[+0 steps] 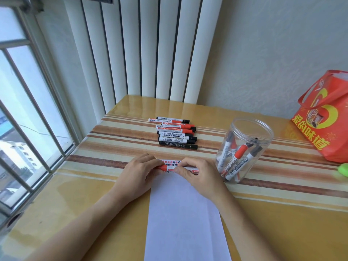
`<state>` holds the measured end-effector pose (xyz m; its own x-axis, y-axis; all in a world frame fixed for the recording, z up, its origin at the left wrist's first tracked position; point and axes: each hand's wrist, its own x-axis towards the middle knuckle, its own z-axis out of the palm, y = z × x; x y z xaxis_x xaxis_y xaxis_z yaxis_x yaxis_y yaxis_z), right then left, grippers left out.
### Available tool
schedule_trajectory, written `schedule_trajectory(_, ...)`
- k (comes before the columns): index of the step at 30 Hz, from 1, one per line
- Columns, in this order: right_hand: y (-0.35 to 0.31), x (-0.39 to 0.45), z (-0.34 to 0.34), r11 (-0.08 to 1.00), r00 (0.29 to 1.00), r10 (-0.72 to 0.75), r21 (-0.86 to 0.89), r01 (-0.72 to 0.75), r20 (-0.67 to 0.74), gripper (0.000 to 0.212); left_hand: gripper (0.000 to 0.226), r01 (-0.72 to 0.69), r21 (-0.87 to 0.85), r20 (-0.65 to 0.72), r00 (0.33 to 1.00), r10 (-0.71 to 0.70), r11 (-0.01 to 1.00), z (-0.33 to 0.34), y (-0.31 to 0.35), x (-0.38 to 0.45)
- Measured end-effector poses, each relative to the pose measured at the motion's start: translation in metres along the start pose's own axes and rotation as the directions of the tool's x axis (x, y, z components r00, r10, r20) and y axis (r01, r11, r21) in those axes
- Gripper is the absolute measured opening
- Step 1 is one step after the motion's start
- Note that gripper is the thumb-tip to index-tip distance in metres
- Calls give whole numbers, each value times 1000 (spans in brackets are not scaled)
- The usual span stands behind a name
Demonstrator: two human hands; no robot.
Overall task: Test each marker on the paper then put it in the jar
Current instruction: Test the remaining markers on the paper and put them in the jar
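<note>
We sit at a shiny yellow table [263, 232] with brown and cream stripes, next to a window with bars [28, 110] and tall white slats [143, 46] on the wall. Our left hand [140, 171] has its fingers curled around the red cap end of a red marker [170, 168], and our right hand [195, 173] pinches the white body of the same marker with the thumb and fingers. The marker lies sideways between both hands, just over the far end of the white paper [185, 219]. We cannot tell if the cap is on tight or coming off. Small red and black marks [172, 162] show on the paper just past our fingers. The paper runs from our hands back toward us, flat on the table. To the right of our right hand, near it, stands a clear plastic jar [244, 149] with no lid on, and some red and black markers lean inside it. Farther away on the table, past the paper, a row of markers [176, 133] lies side by side, some with red caps and some with black caps. At the far right of the table sits a red and yellow bag [323, 117], and a bit of something green [343, 169] peeks in at the edge.
</note>
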<state>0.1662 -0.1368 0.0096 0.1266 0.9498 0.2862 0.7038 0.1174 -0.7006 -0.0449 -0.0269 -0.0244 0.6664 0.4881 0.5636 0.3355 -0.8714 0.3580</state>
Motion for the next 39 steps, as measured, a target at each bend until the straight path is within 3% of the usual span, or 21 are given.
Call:
schedule_trajectory(7,-9,6,-10,955,994,-61,-285,86,96,19,32,41,-55,-56,997,-44,998,-7,6,0)
schedule_trajectory(10,-21,8,-21,973,993,-113,-208,103,-35,22,56,197,-137,-124,969,-214,971,-10,2,0)
schedule_trajectory(14,-48,9,-57,994,947,-104,-52,93,-303,19,48,258,-8,3,966,-258,966,-3,-6,-2)
schedule_trajectory(17,-68,5,-88,994,850,-77,30,108,-522,15,53,214,108,132,965,-227,971,8,-7,-4)
schedule_trajectory(20,-77,1,-118,991,661,-132,-98,89,-738,12,60,197,172,218,948,-232,965,11,-8,-3)
schedule_trajectory(22,-75,2,-131,984,574,-152,-179,9,-805,15,64,205,182,237,940,-245,962,9,-8,-2)
schedule_trajectory(24,-65,5,-137,963,619,-117,-241,-120,-776,15,66,209,190,246,936,-252,959,8,-6,-2)
schedule_trajectory(26,-52,9,-135,936,746,-10,-268,-226,-666,14,67,206,198,251,934,-253,958,7,-5,-3)
schedule_trajectory(30,-39,9,-122,855,878,57,-431,-288,-475,36,70,207,190,259,932,-253,960,5,-5,-3)
schedule_trajectory(34,-38,8,-120,783,883,43,-533,-321,-468,38,80,191,210,279,928,-246,959,5,-7,-4)
schedule_trajectory(39,-33,10,-113,874,822,-36,-416,-250,-568,38,80,191,207,278,929,-244,960,6,-9,-5)
